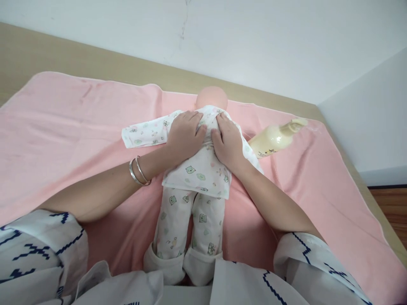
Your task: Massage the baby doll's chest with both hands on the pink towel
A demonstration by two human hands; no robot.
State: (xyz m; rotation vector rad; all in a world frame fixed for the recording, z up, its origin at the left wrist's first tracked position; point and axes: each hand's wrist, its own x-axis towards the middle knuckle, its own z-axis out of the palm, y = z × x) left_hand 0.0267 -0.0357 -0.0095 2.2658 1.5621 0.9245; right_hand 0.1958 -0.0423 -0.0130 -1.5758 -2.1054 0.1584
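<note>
A baby doll (212, 96) lies face down, its bald head pointing away from me. It wears a white printed top (199, 171) and matching trousers (208, 216) with turned-up cuffs. Flat on the upper left of its back rests my left hand (187, 133), fingers stretched toward the shoulder. My right hand (227, 142) lies on the right side of the upper back, its fingers also extended. Both thumbs point inward, close to each other but apart. The left sleeve (146, 132) reaches out sideways, while the right one slants down past my right hand.
A pink blanket (95, 110) with some folds is spread under the doll over a wooden table (41, 51). To the doll's right, a pale yellow pump bottle (271, 139) lies tilted on the blanket. A white wall (254, 42) stands behind the table.
</note>
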